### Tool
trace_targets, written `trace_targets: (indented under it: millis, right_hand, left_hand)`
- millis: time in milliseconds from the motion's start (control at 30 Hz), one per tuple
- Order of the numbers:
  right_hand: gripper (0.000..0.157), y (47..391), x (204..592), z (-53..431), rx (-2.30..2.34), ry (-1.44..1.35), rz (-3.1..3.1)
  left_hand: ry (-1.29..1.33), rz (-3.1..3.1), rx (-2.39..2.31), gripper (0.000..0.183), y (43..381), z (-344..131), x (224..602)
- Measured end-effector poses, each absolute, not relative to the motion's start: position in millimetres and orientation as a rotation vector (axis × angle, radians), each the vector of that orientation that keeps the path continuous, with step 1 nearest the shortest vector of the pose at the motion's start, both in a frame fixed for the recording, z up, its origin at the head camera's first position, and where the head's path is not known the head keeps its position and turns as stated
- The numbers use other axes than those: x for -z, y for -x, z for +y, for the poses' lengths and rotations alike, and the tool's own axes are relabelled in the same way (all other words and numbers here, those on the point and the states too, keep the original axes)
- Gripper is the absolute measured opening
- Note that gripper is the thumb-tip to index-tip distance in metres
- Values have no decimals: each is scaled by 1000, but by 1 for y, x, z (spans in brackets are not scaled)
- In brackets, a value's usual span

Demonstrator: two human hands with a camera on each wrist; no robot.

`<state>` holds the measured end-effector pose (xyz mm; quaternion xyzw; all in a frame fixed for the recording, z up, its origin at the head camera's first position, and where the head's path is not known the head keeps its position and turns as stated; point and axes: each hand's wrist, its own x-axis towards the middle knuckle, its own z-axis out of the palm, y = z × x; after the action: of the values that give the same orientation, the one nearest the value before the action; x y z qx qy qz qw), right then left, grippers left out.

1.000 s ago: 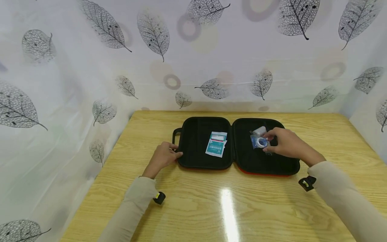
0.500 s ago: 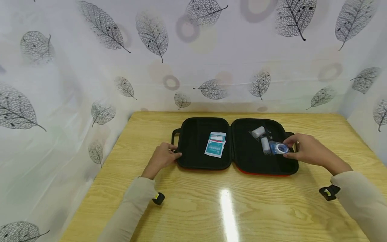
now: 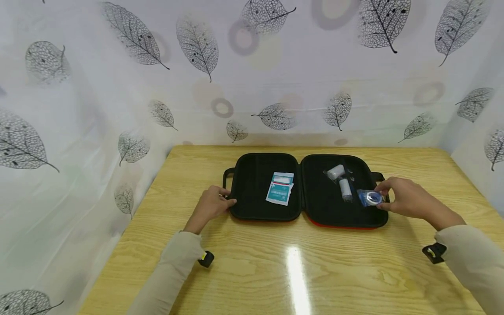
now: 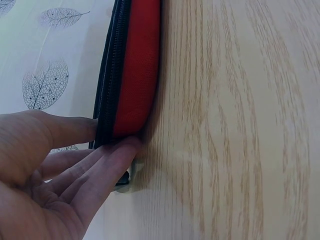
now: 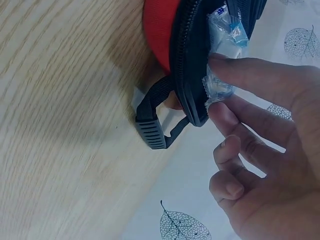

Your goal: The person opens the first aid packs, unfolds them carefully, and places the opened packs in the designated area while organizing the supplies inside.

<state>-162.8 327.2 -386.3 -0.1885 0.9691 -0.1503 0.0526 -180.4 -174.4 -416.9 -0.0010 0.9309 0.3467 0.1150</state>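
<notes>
While the near corner of an unfolded black-lined fabric case with a red shell [image 3: 256, 208] is gripped by the left hand [image 3: 211, 203], its thumb laid on the rim and its fingers set beneath, a white ring-shaped roll in blue and clear plastic [image 3: 372, 198] is pinched by the right hand [image 3: 411, 201] between thumb and fingertips; the gap is narrowed to the wrapping, and the last two fingers are curled; the wrapped ring is placed at the outer side of the case's right half, just beside a black strap handle with a ribbed grip [image 5: 151, 134]; whether it is borne by the lining cannot be told.

In the same half, a white cylindrical roll in clear plastic [image 3: 336, 172] and a second white wrapped roll [image 3: 345, 189] are laid near each other; flat white-and-teal paper packets [image 3: 280, 188] are overlapped in the left half; the case is supported by a pale wood-grain table [image 3: 244, 271], backed by a white leaf-printed cloth [image 3: 275, 78].
</notes>
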Motion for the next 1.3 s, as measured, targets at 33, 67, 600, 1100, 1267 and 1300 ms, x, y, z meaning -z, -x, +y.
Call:
trace_targets:
  millis: [33, 67, 600, 1100, 1267, 1300]
  right_hand:
    - [36, 163, 387, 327, 451, 584, 2946]
    - [35, 164, 387, 326, 446, 593, 2942]
    - [35, 167, 402, 313, 438, 619, 2901]
    - [41, 166, 405, 307, 493, 626, 2864]
    - [35, 166, 403, 312, 538, 615, 2814]
    - [34, 166, 404, 312, 545, 619, 2809]
  left_hand:
    - [2, 2729, -1015, 43, 180, -175, 417]
    - [1, 2730, -1014, 43, 181, -175, 417]
    - [-21, 2734, -1032, 42, 180, -176, 417]
    - [-38, 2739, -1033, 42, 181, -176, 418]
    - [-65, 2785, -971, 41, 183, -177, 421]
    - [-68, 2787, -966, 41, 183, -177, 421]
